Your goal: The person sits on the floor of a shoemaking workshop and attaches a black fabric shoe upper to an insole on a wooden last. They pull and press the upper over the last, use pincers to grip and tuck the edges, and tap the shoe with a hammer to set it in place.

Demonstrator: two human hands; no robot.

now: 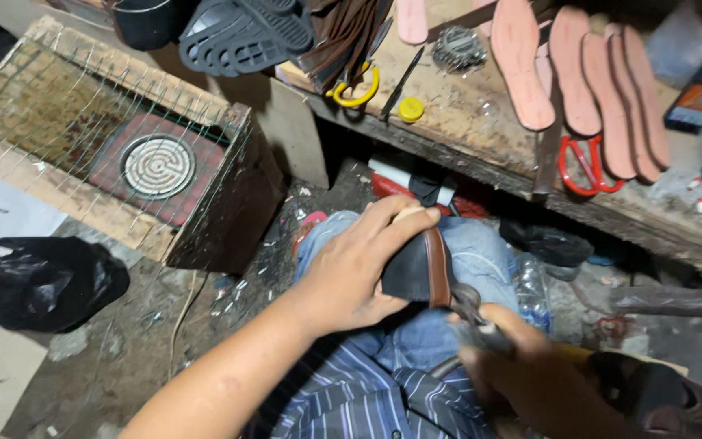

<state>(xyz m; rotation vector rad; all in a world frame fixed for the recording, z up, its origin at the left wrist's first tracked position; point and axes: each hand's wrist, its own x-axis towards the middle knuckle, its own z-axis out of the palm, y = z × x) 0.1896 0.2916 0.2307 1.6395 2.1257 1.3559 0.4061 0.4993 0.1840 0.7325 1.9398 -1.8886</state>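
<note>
Brown leather strap [437, 267] runs top to bottom over a dark shoe piece [409, 272] at frame centre, gripped by the left hand [357, 272]. The right hand [530, 374], lower right and blurred, closes around pliers [473, 313] biting the strap's lower end.

Left hand [355, 268] rests on the lap, gripping a sole piece [412, 272] with a strap [438, 268] across it. Right hand [530, 374] just right of it and nearer the body, holding pliers [469, 307] against the strap. Wire-covered box [123, 154] far left. Workbench [481, 130] beyond both hands, insoles [578, 73] and scissors [587, 167] on it.
</note>
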